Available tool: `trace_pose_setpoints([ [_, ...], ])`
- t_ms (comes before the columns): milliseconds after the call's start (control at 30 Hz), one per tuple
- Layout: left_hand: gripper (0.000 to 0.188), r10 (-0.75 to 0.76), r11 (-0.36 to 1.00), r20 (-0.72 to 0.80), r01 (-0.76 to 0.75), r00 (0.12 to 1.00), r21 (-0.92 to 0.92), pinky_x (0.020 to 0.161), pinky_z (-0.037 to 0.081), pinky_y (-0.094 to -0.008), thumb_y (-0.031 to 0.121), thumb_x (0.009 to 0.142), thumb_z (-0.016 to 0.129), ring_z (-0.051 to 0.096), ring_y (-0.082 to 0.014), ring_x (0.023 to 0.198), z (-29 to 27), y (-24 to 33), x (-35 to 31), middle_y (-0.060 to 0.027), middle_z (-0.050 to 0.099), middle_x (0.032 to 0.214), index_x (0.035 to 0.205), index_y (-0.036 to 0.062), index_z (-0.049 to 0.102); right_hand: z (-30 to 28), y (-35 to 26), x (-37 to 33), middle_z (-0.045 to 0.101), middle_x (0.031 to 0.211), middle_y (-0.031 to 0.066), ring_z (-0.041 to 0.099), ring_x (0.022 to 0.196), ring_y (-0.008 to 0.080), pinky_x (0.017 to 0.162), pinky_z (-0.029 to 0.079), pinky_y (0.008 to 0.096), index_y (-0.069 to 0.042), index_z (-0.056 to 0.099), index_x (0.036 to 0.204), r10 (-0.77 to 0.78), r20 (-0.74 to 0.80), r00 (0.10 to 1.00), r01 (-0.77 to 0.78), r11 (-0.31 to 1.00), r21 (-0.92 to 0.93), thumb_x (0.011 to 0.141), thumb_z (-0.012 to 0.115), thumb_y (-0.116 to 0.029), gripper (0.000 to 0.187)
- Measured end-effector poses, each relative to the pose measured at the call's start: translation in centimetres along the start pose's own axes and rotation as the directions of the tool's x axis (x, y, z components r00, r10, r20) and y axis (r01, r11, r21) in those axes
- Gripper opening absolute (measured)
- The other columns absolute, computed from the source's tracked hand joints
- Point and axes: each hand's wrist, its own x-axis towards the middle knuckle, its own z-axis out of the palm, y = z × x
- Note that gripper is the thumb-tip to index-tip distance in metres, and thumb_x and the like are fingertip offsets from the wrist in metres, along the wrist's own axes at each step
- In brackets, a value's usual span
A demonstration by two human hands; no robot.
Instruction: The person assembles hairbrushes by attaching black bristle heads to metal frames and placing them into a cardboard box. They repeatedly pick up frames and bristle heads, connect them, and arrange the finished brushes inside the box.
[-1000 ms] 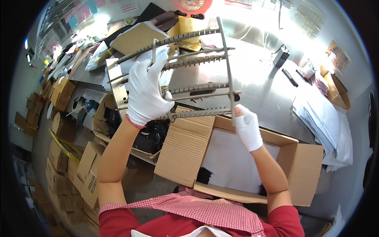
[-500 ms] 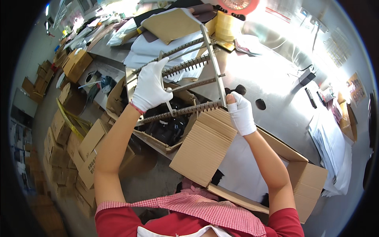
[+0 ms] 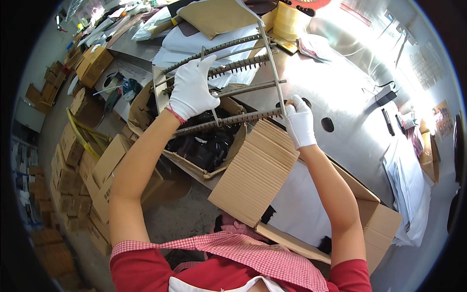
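A metal rack [image 3: 243, 118] with several toothed crossbars is held up, tilted, above an open carton [image 3: 187, 167] full of glossy black pieces [image 3: 202, 152]. My left hand [image 3: 192, 90], in a white glove, is closed round a thin bar inside the rack's frame, thumb toward the right. My right hand [image 3: 300, 124], also gloved in white but with a bare thumb tip, grips the near right corner of the frame. No pieces can be made out hanging on the toothed bars. Below my right arm stands a second open carton [image 3: 250, 173] with a white sheet [image 3: 304, 204] inside.
The metal table [image 3: 350, 107] has round dark holes and bears papers [image 3: 182, 51], a brown envelope [image 3: 214, 19], a yellow tape stack [image 3: 290, 22] and a black adapter [image 3: 386, 96]. Cardboard boxes [image 3: 73, 146] pile up on the left. White sheets [image 3: 408, 180] hang over the right edge.
The rack has shifted slightly right and away from me, with both hands still on it. My right hand has risen a little along with the corner it grips.
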Motion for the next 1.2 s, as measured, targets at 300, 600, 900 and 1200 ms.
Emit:
trace_pose_setpoints([
  [300, 0.084, 0.022, 0.991, 0.119, -0.038, 0.993, 0.131, 0.093, 0.044, -0.0477, 0.016, 0.057, 0.077, 0.056, -0.04, 0.104, -1.5, -6.6, -2.0, -0.0215, 0.059, 0.111, 0.136, 0.0045, 0.05, -29.2, 23.4, 9.5, 0.059, 0.074, 0.0001, 0.054, 0.061, 0.011, 0.056, 0.044, 0.0243, -0.011, 0.063, 0.1, 0.126, -0.578, 0.806, -0.069, 0.99, 0.119, 0.101, 0.046, -0.024, 0.021],
  [600, 0.084, 0.139, 0.979, 0.116, -0.119, 0.984, -0.167, 0.097, 0.042, -0.0462, 0.014, 0.057, 0.073, 0.052, -0.0392, 0.109, -3.0, -1.2, -2.9, -0.0206, 0.055, 0.114, 0.137, 0.007, 0.047, -0.3, -6.7, 3.8, 0.057, 0.077, 0.0033, 0.055, 0.071, 0.0157, 0.069, 0.048, 0.031, -0.008, 0.062, 0.109, 0.117, 0.311, 0.943, -0.179, 0.967, 0.181, 0.096, 0.054, -0.02, 0.019],
  [900, 0.087, 0.073, 0.997, 0.338, -0.058, 0.938, -0.055, 0.103, 0.041, -0.0458, 0.015, 0.057, 0.077, 0.052, -0.0391, 0.115, -4.4, -6.7, -6.5, -0.0199, 0.057, 0.12, 0.139, 0.006, 0.048, -15.0, 5.6, 5.9, 0.066, 0.098, 0.0131, 0.062, 0.082, 0.024, 0.074, 0.05, 0.0345, -0.011, 0.069, 0.123, 0.152, -0.176, 0.973, -0.213, 0.887, -0.41, 0.083, 0.043, -0.001, 0.048],
  [1200, 0.082, 0.202, 0.979, 0.353, -0.182, 0.914, -0.09, 0.097, 0.044, -0.0467, 0.015, 0.054, 0.073, 0.055, -0.0414, 0.109, -4.3, -3.9, -5.5, -0.0208, 0.059, 0.111, 0.134, 0.0044, 0.057, -52.6, 16.0, -10.7, 0.044, 0.059, -0.0026, 0.035, 0.043, 0.0084, 0.037, 0.025, 0.0265, -0.015, 0.046, 0.083, 0.419, -0.847, 0.327, 0.02, 0.893, 0.449, 0.105, 0.036, -0.03, 0.029],
])
